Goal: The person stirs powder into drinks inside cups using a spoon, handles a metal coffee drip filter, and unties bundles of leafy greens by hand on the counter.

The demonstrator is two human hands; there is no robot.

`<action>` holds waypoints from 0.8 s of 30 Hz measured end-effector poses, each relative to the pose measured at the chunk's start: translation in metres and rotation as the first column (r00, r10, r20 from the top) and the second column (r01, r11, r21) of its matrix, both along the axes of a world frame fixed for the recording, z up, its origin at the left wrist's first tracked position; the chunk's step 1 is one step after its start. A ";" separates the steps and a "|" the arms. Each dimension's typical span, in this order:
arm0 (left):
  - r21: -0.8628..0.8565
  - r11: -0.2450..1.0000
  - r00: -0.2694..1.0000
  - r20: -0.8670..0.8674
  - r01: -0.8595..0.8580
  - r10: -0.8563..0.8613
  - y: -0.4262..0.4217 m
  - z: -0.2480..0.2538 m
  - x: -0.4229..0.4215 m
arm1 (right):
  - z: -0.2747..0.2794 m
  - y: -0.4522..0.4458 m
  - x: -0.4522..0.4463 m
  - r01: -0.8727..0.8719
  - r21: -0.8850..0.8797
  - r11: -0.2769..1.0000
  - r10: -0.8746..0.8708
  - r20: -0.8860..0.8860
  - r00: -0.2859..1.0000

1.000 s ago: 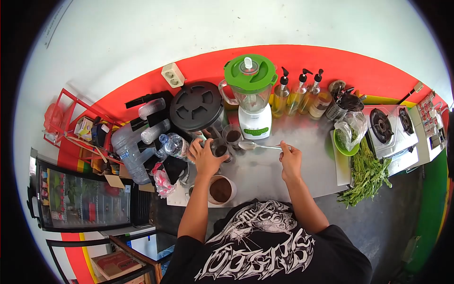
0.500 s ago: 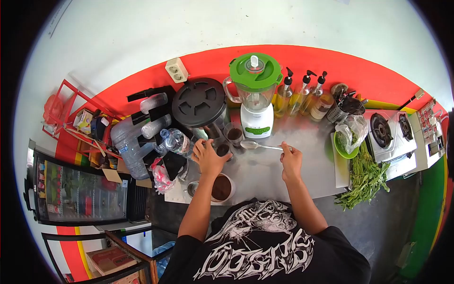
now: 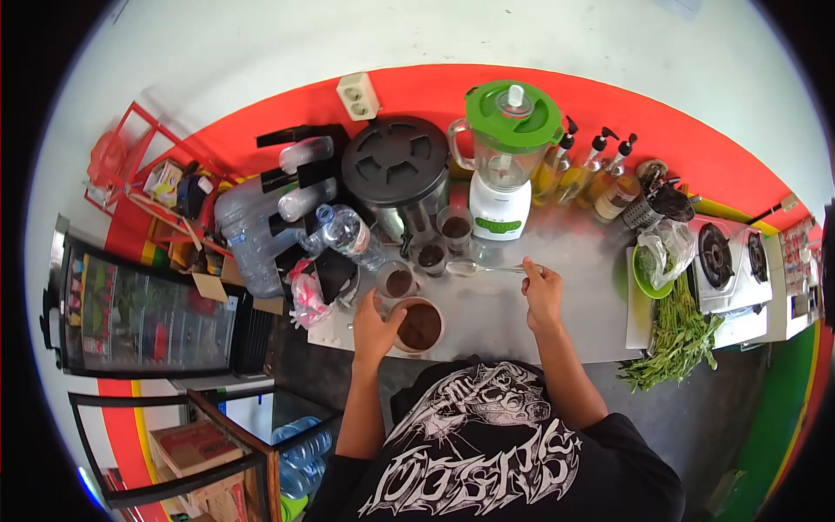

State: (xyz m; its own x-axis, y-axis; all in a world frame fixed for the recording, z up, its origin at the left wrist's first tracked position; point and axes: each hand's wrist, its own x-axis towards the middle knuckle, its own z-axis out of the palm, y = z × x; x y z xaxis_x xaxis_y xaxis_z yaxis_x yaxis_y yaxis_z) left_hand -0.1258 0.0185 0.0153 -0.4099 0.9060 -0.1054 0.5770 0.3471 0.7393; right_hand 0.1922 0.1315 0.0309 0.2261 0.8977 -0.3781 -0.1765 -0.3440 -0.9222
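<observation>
Pinching a spoon point(image 3: 467, 269), right hand point(image 3: 544, 294) stretched forward; left hand point(image 3: 376, 332), fingers loosely parted, beside the powder tub point(image 3: 443, 328).

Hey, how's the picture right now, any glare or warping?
Head view: strong fisheye warping, the red wall band bowing into an arc, corners black; head view: pale sheen across the metal counter, with the spoon readable against it.

A shiny grey metal countertop point(image 3: 496, 313) carried a green-lidded white blender point(image 3: 500, 209) and clear, brown-filled cups point(image 3: 432, 270). A round, pale, brown-filled tub point(image 3: 423, 352) stood near its front edge.
</observation>
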 end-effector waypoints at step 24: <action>-0.030 0.988 0.898 0.422 0.150 -0.124 -0.015 -0.027 0.057 | 0.001 -0.058 -0.013 -0.100 0.021 0.995 0.095 0.169 0.981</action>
State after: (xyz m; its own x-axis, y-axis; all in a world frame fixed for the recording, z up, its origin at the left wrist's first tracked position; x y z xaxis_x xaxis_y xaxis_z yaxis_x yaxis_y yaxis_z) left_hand -0.0687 0.0032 -0.0117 -0.1883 0.9364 -0.2962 0.2647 0.3388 0.9028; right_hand 0.1796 0.0739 0.0315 0.1952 0.9288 -0.3151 0.0148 -0.3240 -0.9459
